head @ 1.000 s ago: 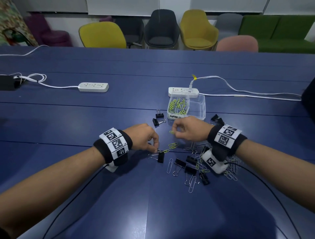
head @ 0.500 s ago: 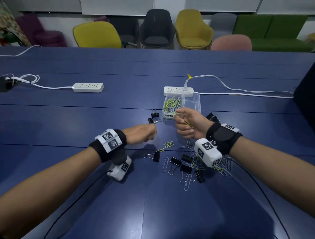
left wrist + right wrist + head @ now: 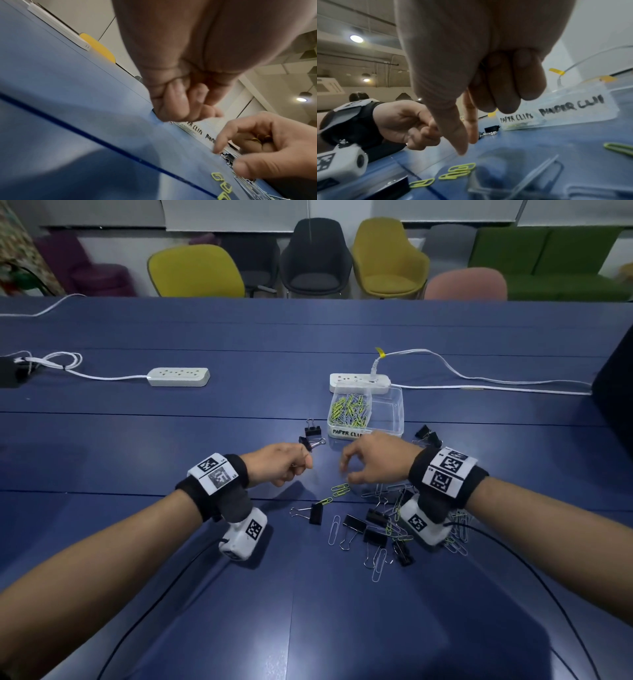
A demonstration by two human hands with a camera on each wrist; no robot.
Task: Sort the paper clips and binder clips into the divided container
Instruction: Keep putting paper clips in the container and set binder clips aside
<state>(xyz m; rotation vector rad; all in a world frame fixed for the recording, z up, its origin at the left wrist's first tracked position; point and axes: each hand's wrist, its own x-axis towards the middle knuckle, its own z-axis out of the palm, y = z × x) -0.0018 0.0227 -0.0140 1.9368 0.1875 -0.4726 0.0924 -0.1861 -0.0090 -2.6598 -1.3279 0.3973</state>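
The clear divided container (image 3: 394,409) stands past my hands; its left compartment holds green and silver paper clips (image 3: 349,410). My right hand (image 3: 346,470) hovers over two green paper clips (image 3: 340,489) on the table, thumb and index finger (image 3: 471,129) pointing down. Its other fingers curl over yellowish paper clips (image 3: 259,139) in the palm. My left hand (image 3: 301,465) is a fist just above the table; a small silver tip (image 3: 406,144) pokes out of it, seemingly a paper clip. Black binder clips (image 3: 375,525) and loose paper clips lie near my right wrist.
Two binder clips (image 3: 312,434) lie left of the container and two more (image 3: 426,434) on its right. A white power strip (image 3: 359,380) with a cable sits right behind the container, another strip (image 3: 178,376) at far left. Chairs line the table's far edge.
My left hand rose off the table by the binder clip and closed into a fist. My right hand went up to the container's front, then came back down over the green clips.
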